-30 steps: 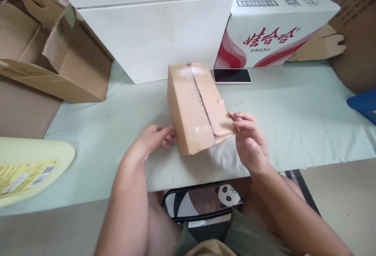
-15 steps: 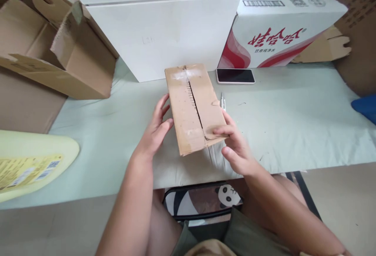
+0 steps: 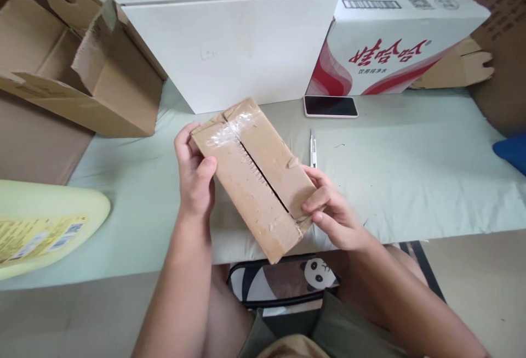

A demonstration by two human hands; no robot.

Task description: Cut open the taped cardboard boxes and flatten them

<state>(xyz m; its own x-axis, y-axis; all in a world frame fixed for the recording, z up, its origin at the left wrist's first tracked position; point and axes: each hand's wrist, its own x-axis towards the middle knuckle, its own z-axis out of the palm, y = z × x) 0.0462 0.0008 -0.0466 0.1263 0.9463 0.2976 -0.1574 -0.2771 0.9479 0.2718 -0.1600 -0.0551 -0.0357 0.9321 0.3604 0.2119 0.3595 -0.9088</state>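
Observation:
A small brown cardboard box (image 3: 258,177) is held slanted between my two hands above the green cloth. Along its top runs a dark, narrow gap between the flaps, with clear tape across the far end. My left hand (image 3: 195,169) grips the far left corner, thumb on the side and fingers partly hidden behind. At the near right corner, my right hand (image 3: 331,204) pinches the edge, its fingers over the top. Just beyond the right hand lies a slim silver utility knife or pen-like tool (image 3: 313,148).
A phone (image 3: 331,106) lies before a white-and-red carton (image 3: 386,51). Large white boxes (image 3: 230,51) stand at the back, an open cardboard box (image 3: 119,89) at left. A pale yellow bottle (image 3: 94,207) lies front left. A panda-print pouch (image 3: 283,278) rests at my lap.
The box has turned counterclockwise, its far end swinging left and its near end coming toward me. My left hand has moved up and left to the far corner; my right has closed on the near corner.

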